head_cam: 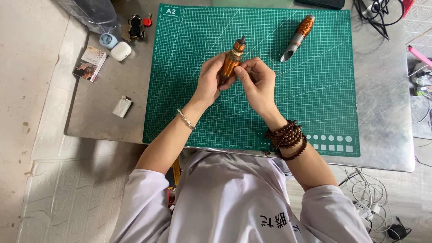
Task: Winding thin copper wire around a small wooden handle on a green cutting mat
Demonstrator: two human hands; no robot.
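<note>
Pointing up-right: orange cylinder [231, 63], tilted.

Two copper-coloured cylindrical pieces are counted: one held upright [231, 60], one lying on the mat [298, 37]. One green cutting mat [315, 90] is laid on one metal bench [382, 112]. Two small earbud-style cases are seen, one pale blue [108, 40] and one white [120, 51]. One small printed box [90, 63], one white lighter [122, 106] and one key bunch [136, 26] are counted. Two hands are present, left [209, 83] and right [258, 81].
</note>
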